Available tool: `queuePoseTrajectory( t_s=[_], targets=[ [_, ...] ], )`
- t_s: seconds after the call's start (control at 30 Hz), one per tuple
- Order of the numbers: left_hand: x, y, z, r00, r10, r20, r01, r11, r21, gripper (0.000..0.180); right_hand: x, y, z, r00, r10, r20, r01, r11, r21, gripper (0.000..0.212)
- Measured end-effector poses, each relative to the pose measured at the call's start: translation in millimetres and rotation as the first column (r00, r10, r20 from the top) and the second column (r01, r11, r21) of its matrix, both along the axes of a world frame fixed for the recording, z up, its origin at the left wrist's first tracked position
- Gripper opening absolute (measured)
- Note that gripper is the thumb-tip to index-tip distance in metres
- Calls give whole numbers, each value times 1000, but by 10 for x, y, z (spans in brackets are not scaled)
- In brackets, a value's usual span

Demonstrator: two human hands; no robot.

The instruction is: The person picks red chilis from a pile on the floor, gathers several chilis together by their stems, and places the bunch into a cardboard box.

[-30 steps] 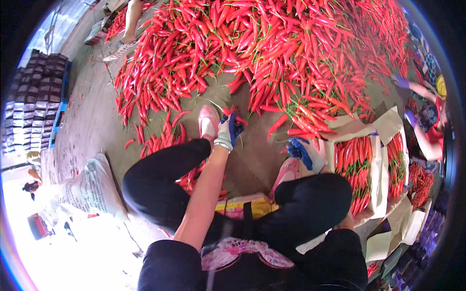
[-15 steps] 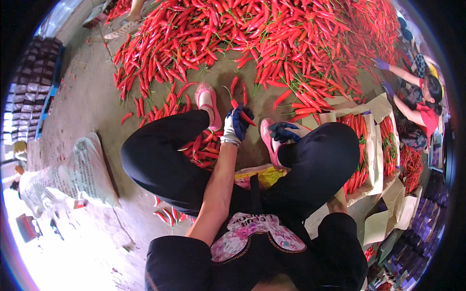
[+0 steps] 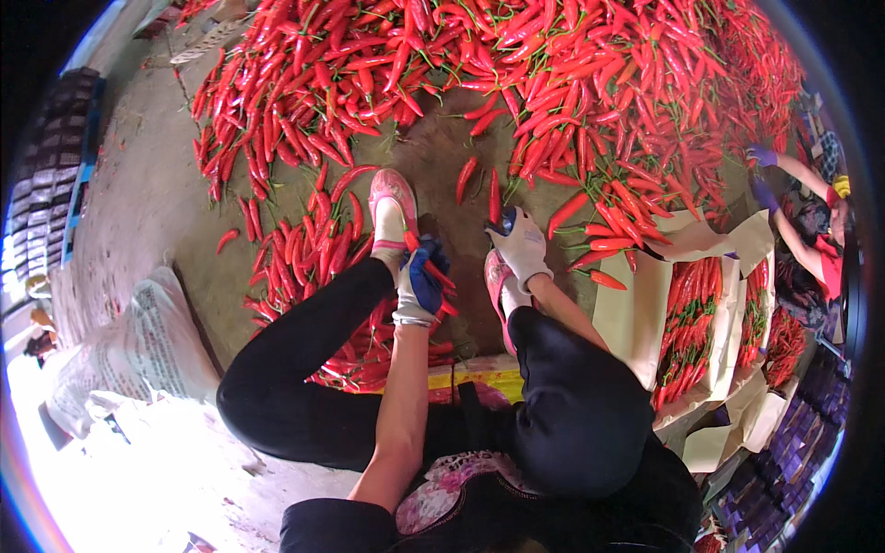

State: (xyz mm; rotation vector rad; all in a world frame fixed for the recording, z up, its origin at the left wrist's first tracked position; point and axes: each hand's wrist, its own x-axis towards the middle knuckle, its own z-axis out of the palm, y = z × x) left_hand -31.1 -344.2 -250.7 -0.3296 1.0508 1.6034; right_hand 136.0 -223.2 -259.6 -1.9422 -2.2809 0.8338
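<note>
Our left hand (image 3: 421, 288) clamped on chilies (image 3: 438, 274); right hand (image 3: 522, 247) apart, at lone chili (image 3: 495, 196) beyond left edge of box (image 3: 634, 302), grip unclear. Likely light, slick, snappable; best held mid-body.

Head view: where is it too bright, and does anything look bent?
In the head view, glare washes the floor nearly white at lower left; in the same view, red chillies show glossy highlights, while the stacked packs at far left look tilted near the curved, dark rim.
</note>
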Motion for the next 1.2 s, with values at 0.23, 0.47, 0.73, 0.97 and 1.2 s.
queuePoseTrajectory(
  t_s=[0.23,0.47,0.73,0.97,1.2],
  targets=[
    [171,276,90,992,-108,-63,102,989,-104,19,59,305,-165,994,25,-104,-27,1000,-12,58],
    [207,625,536,-299,-389,-872,524,697,-490,55,358,253,375,914,120,-388,-208,958,-195,39],
    [249,832,195,11,-604,-797,623,627,-467,61,476,567,435,373,-660,-652,-103,669,-736,26],
    [165,1601,-157,-316,-727,-610,160,593,-789,59,270,1271,168,918,288,272,-346,918,194,56],
    [151,1142,-143,-183,-836,-517,90,509,-856,63,293,495,62,829,557,44,-554,809,194,42]
  ],
)
